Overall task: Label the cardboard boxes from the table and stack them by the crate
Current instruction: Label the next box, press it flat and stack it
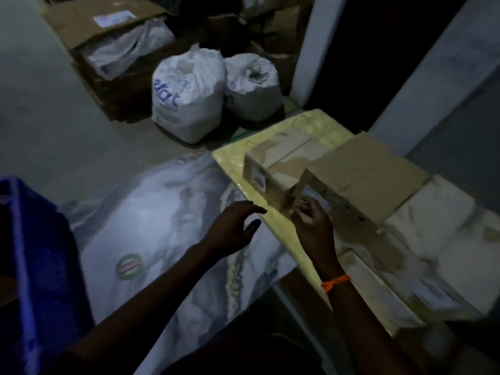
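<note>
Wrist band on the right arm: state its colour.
Orange; the wrist band shows best in the head view.

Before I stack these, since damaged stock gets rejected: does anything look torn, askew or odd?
The farther cardboard box on the table has patchy marks across its top, as if scuffed or peeled. On the floor, the big carton gapes open with white plastic bulging out. The nearer box by the right hand looks intact.

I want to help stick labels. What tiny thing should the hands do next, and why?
Probably smooth the white paper label flat onto the nearer brown cardboard box: the right hand is right at it, while the left hand hovers open.
</note>
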`<state>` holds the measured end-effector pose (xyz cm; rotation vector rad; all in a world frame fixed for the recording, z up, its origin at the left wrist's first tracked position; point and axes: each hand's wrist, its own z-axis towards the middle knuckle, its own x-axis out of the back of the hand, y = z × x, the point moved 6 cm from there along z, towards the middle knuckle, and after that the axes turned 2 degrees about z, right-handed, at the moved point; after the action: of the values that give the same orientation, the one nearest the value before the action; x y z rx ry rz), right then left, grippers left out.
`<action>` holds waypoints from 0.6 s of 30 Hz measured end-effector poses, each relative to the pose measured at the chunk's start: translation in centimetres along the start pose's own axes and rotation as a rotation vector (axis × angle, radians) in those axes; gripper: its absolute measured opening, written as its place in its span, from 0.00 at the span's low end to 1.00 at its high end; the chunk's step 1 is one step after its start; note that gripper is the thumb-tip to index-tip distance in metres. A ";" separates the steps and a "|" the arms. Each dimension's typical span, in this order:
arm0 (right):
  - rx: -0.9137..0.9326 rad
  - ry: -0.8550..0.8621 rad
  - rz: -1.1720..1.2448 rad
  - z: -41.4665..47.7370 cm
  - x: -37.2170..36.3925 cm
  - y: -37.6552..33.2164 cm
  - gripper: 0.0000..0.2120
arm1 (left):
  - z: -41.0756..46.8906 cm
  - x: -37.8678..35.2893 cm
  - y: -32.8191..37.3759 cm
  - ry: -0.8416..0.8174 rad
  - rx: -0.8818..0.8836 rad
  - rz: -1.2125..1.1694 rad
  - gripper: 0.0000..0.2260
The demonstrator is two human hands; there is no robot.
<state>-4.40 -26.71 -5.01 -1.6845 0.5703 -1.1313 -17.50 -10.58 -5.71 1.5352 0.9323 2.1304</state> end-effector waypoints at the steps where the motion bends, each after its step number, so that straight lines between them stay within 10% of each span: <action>1: -0.015 0.024 0.002 0.3 1.5 0.7 0.15 | 1.3 -1.6 0.9 -0.034 -0.007 -0.015 0.13; 13: -0.035 0.345 -0.310 1.5 12.6 6.4 0.35 | 16.2 -10.9 4.0 0.027 0.370 -0.199 0.34; 18: -0.121 0.116 -0.325 2.3 12.9 6.7 0.45 | 19.7 -12.4 2.7 -0.014 0.525 -0.259 0.36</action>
<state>4.42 -38.51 -5.90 -1.8712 0.4539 -1.4585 5.46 -14.21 -8.70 1.5373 1.6817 1.7722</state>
